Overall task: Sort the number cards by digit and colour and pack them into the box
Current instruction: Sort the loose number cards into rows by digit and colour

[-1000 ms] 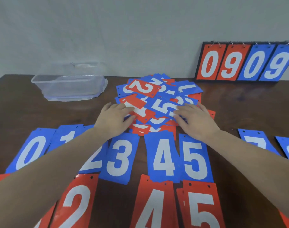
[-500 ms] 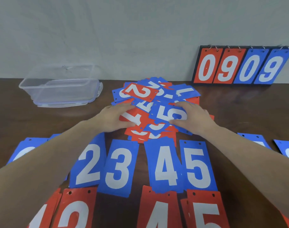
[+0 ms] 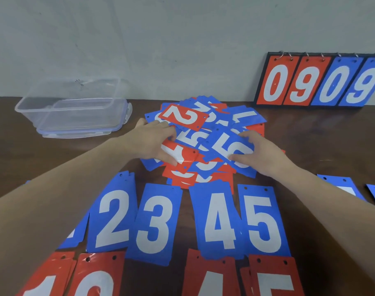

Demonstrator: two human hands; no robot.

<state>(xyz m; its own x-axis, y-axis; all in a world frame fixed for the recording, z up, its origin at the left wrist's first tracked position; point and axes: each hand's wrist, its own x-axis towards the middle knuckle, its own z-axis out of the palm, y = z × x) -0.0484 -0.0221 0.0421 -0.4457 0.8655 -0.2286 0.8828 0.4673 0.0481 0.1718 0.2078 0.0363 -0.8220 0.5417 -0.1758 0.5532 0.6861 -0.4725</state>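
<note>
A loose pile of red and blue number cards (image 3: 242,118) lies mid-table, a red 2 card (image 3: 184,117) on top. My left hand (image 3: 152,142) rests on the pile's left side, its thumb pressing a red card (image 3: 182,153). On the right side, my right hand (image 3: 263,154) holds a blue 5 card (image 3: 223,144) between thumb and fingers. The clear plastic box (image 3: 75,112) stands open at the back left. In front of the pile lie the sorted blue 2 (image 3: 114,218), blue 3 (image 3: 154,223), blue 4 (image 3: 218,221) and blue 5 (image 3: 261,218), with red 4 (image 3: 212,280) and red 5 (image 3: 274,280) below.
A flip scoreboard (image 3: 319,82) reading 0909 leans on the wall at the back right. More blue cards (image 3: 342,186) lie at the right edge behind my right forearm. Red cards (image 3: 92,278) fill the lower left. The box's lid sits under the box.
Both hands slid further onto the pile. The blue 5 card turned under my right hand, and my left hand moved up toward the red 2 card. The camera view shifted closer.
</note>
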